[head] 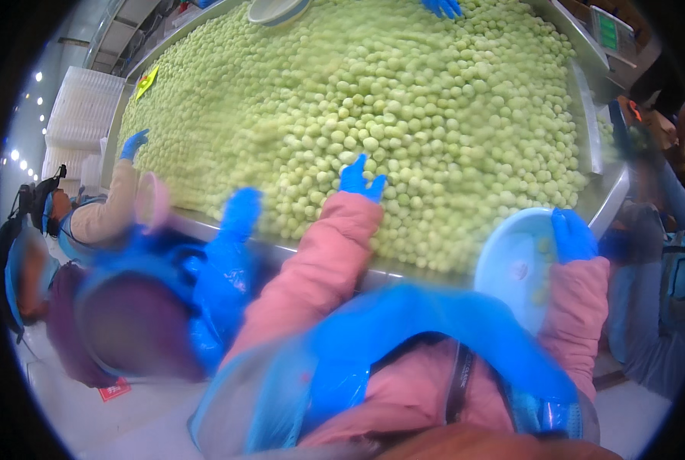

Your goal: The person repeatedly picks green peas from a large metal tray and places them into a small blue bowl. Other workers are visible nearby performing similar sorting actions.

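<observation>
My left hand (362,179), in a blue glove and pink sleeve, reaches onto a wide layer of small round pale-green fruits (423,126). Its thumb and fingers are spread, with fruits right at the fingertips and nothing visibly held. My right hand (573,237), also gloved in blue, grips the right rim of a light blue plastic basin (506,267). The basin is tilted at the near right edge of the metal sorting table (610,192). Several green fruits lie inside it, partly hidden by my right sleeve.
At my left stands a co-worker with a blurred blue-gloved hand (242,213). Farther left, another person's gloved hand (134,144) is near a pink basin (153,202). A pale bowl (278,10) and another gloved hand (441,7) are across the table. White trays (84,109) stand stacked left.
</observation>
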`<state>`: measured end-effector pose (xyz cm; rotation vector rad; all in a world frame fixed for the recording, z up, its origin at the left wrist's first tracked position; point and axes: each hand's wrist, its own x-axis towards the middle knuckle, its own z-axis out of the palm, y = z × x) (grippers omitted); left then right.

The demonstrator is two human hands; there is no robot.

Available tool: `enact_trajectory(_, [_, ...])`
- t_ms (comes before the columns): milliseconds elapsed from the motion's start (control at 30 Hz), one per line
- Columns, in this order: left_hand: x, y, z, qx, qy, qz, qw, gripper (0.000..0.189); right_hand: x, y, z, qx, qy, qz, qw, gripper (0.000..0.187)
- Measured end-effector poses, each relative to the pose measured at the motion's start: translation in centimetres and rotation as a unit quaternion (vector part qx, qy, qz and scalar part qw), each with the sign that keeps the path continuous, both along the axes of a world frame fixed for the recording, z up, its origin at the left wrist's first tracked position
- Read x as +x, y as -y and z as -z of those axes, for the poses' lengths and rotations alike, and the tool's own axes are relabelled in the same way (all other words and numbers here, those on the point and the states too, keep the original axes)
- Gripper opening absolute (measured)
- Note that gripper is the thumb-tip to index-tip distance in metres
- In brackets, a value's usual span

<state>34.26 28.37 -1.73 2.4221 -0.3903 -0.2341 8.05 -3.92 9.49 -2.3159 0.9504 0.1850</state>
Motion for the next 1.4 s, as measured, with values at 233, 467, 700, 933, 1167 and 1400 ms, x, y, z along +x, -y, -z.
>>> enact_trajectory(233, [-0.4, 2.3, -0.1, -0.151, -0.006, 0.051, 0.987, 0.043, -1.5, 1.0, 1.5, -0.102, 0.08, -0.114, 0.985, 0.023])
enact_trajectory(467, [13.4, 4.9, -0.8, -0.027, 0.124, 0.009, 0.992, 0.046, -0.1, 0.2, 0.3, -0.01, 0.01, 0.023, 1.0, 0.023])
enact_trajectory(700, [22.3, 9.0, 1.2, 0.128, 0.079, 0.047, 0.988, 0.055, -1.0, 0.0, 0.3, -0.051, 0.076, -0.035, 0.995, 0.026])
enact_trajectory(933, [24.0, 9.7, 3.3, 0.114, 0.054, 0.055, 0.99, 0.051, -0.5, -0.7, -0.4, 0.0, 0.039, 0.084, 0.996, 0.029])
enact_trajectory(1167, [13.6, 9.8, -2.8, -0.273, -0.093, 0.025, 0.957, 0.042, -0.7, -0.3, 0.3, -0.02, 0.037, 0.036, 0.998, 0.031])
enact_trajectory(1400, [-8.8, 10.1, -9.8, -0.284, -0.107, 0.483, 0.821, 0.043, 0.5, -0.8, 0.4, -0.01, 0.018, -0.008, 1.0, 0.034])
